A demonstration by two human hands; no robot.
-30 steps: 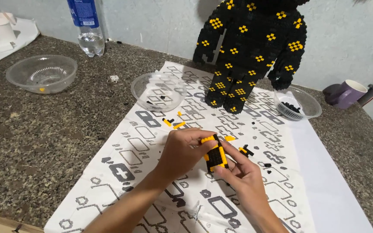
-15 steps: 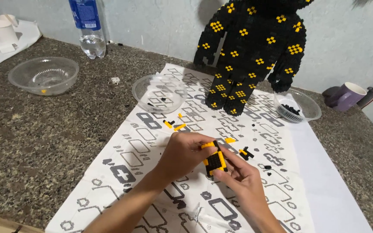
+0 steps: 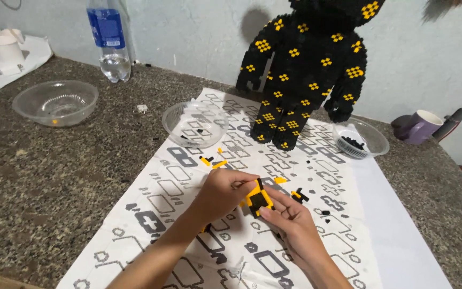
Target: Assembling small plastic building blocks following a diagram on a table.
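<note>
Speckled stone worktop (image 3: 54, 176) carries a printed instruction sheet (image 3: 188, 187) that keeps loose pieces visible. Above it, our left hand (image 3: 224, 194) and right hand (image 3: 290, 222) both pinch the yellow-and-black block assembly (image 3: 258, 198), bracing it from opposite sides.
</note>
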